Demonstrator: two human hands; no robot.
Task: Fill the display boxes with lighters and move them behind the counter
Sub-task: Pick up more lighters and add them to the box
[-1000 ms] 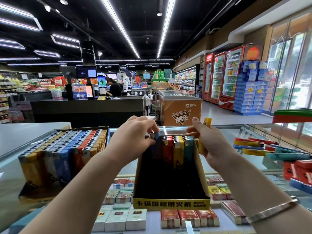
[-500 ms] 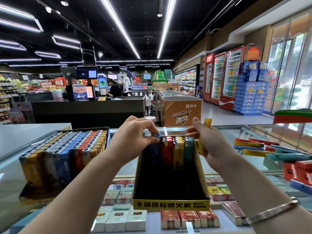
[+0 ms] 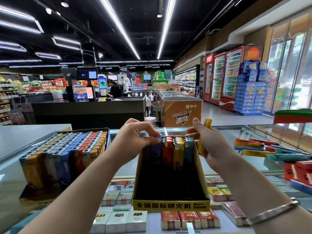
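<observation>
Glass counter (image 3: 219, 130) w/ a black-and-yellow display box (image 3: 171, 206) in the middle, mostly unfilled: one row of lighters at its far end, red (image 3: 167, 154), yellow (image 3: 178, 155), teal (image 3: 188, 152), plus a blue lighter (image 3: 156, 153) at the left of the row. Left hand (image 3: 135, 141) reaches over the box's far-left corner, fingertips pinched on the blue lighter's top. Right hand (image 3: 211, 149) sits just outside the box's right wall, fingers curled round a yellow lighter (image 3: 203, 137) held upright, its end sticking up above the thumb. Silver bangle (image 3: 270, 211) on right wrist.

Left of the box, well apart: a full display box (image 3: 64, 152) packed w/ orange, white, blue and red lighters. Right side: loose lighters (image 3: 263, 149) lying flat in a heap on the glass, red, yellow, blue, teal. Under the glass, cigarette packs (image 3: 189, 218) in rows. Beyond the counter: dark checkout desk (image 3: 87, 108), orange freezer (image 3: 182, 112), a person at the tills (image 3: 114, 88), red drinks fridges (image 3: 226, 76).
</observation>
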